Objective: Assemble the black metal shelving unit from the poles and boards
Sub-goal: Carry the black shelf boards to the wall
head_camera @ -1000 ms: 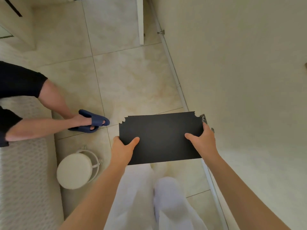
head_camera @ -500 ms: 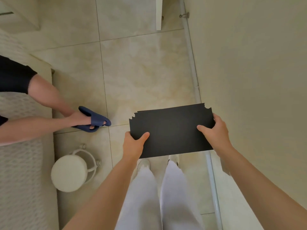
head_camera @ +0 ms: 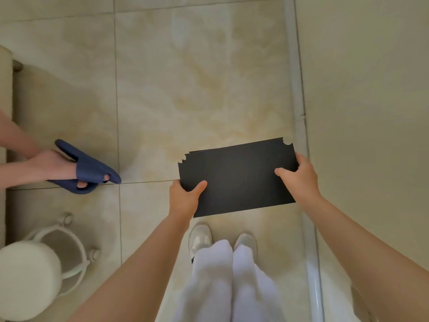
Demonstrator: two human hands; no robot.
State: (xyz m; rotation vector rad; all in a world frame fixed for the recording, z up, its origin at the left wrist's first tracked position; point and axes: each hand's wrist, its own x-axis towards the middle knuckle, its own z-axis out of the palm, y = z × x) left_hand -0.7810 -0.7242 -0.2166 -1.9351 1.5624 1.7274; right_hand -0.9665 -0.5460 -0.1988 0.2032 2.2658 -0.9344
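**Q:** Where is the part?
**A:** The black board [head_camera: 239, 177] is held flat in the air at centre right of the frame, above the white shoes [head_camera: 200, 238] and the tiled floor [head_camera: 185, 77]. Stepped notches at its upper-left corner suggest it is several boards stacked together.

**Q:** How is it gripped?
**A:** The left hand [head_camera: 183, 201] pinches the lower-left corner, thumb on top, with the fingers hidden beneath. The right hand [head_camera: 299, 180] grips the right edge the same way, just beside the white rail [head_camera: 294, 89] at the foot of the wall [head_camera: 371, 112].

**Q:** How is the step done well?
**A:** Hold the stack level so that no board slides out. Align the corner notches. Stay well apart from the round stool [head_camera: 27, 275] at lower left and the blue slipper [head_camera: 92, 168] at middle left. Nothing to mount the stack on is in view, so find the mounting spot before lowering it.
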